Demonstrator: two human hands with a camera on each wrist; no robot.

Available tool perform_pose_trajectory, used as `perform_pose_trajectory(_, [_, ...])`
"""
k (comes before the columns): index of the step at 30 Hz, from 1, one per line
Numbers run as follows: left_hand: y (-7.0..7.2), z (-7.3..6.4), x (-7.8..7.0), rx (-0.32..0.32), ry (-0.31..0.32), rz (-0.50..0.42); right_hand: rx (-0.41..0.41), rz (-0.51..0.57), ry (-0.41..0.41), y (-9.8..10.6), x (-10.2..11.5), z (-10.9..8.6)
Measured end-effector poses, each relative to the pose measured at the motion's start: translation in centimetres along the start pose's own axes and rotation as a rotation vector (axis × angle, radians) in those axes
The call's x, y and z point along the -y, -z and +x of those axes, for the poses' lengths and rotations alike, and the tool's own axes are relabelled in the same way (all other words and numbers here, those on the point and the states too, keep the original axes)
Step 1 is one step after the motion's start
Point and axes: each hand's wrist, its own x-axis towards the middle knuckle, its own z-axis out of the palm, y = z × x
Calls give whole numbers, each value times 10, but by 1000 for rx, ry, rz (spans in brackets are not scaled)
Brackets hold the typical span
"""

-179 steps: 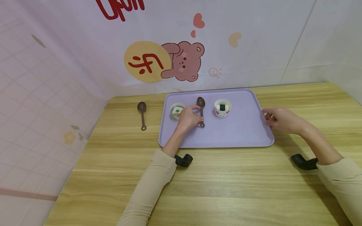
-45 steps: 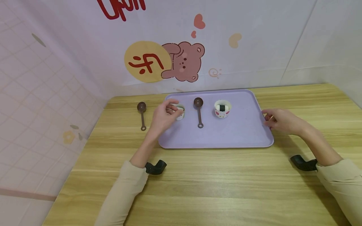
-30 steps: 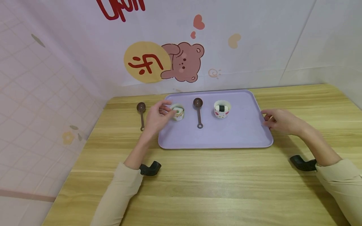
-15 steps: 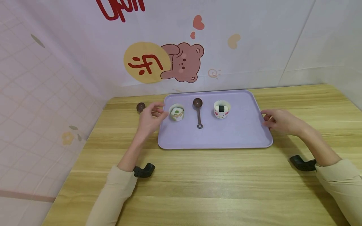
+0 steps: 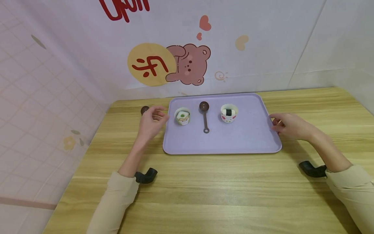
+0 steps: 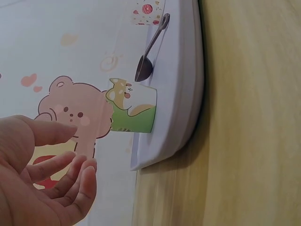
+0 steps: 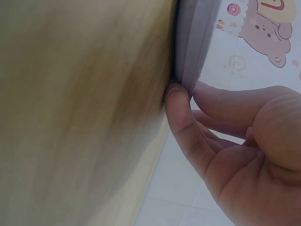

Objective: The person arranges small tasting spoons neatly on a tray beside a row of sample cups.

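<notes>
My left hand (image 5: 152,123) is held at the left end of the lilac tray (image 5: 242,139), fingers loosely bent with nothing between them. It covers most of a brown measuring spoon (image 5: 144,110) on the table, leaving only part of the bowl in sight. A second brown measuring spoon (image 5: 205,120) lies on the tray between two paper cups. The left paper cup (image 5: 183,121) holds a white piece with a green dot; the right paper cup (image 5: 228,118) holds a white rice ball with a dark band. My right hand (image 5: 293,126) pinches the tray's right rim between thumb and fingers (image 7: 181,110).
The wooden table (image 5: 222,188) runs up to a white wall behind the tray, printed with a pink bear (image 5: 191,65). Black curved pieces (image 5: 146,175) stick out from both wrists. A tiled-pattern wall (image 5: 38,130) borders the left side.
Earlier my left hand held the spoon on the tray. It has let go and moved left past the left cup to beyond the tray's edge. The right hand stays on the rim.
</notes>
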Motion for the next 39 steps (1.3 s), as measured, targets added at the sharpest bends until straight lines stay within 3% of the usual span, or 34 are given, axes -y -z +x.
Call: perform_pose_trajectory(39, [39,10,18,-21,115,-16,5,33,-1,-1,-4,0])
